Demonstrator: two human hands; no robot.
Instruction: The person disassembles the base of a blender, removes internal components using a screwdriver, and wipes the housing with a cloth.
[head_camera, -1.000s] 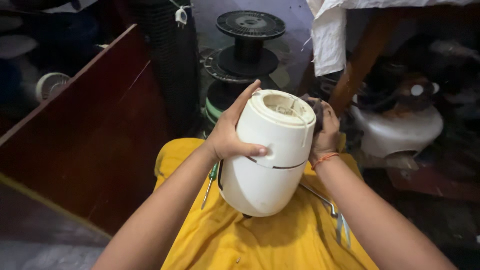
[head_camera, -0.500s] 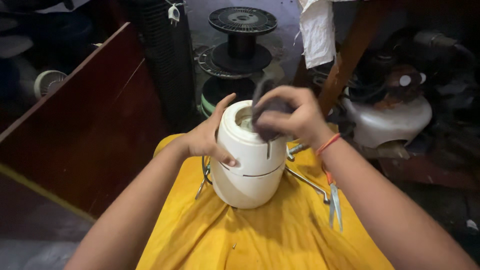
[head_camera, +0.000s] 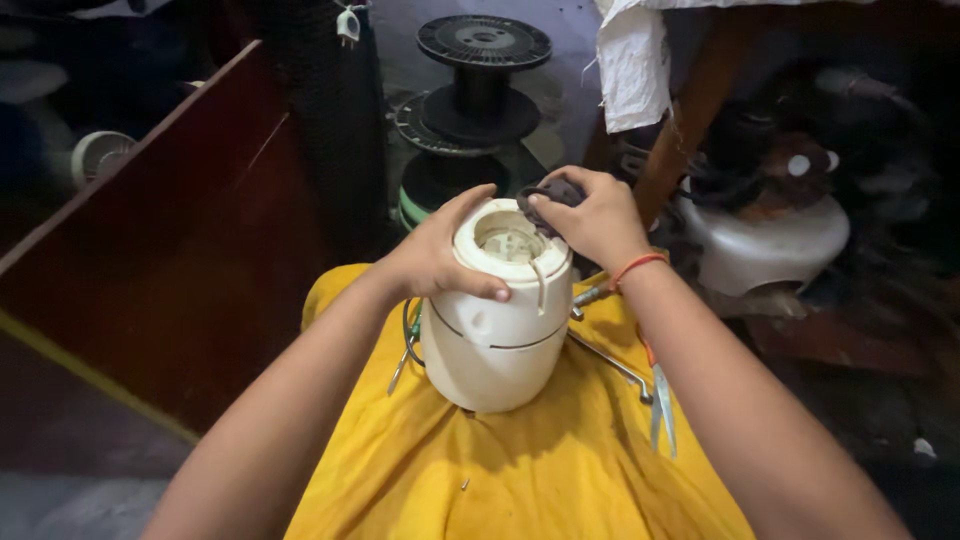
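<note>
Two hands on the white appliance housing (head_camera: 497, 330), upright on the yellow cloth (head_camera: 520, 480). My left hand (head_camera: 435, 255) grips its rim at 9 o'clock; my right hand (head_camera: 590, 215) pinches a dark part (head_camera: 553, 192) at 1 o'clock. Scissors (head_camera: 660, 405) lie at 4 o'clock, black spools (head_camera: 480, 70) at 12.

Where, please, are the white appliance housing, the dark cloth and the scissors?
white appliance housing (head_camera: 495, 345): head view, front wall.
dark cloth (head_camera: 552, 193): head view, bunched part under the right hand's fingers.
scissors (head_camera: 662, 405): head view, blades on the yellow fabric.
</note>
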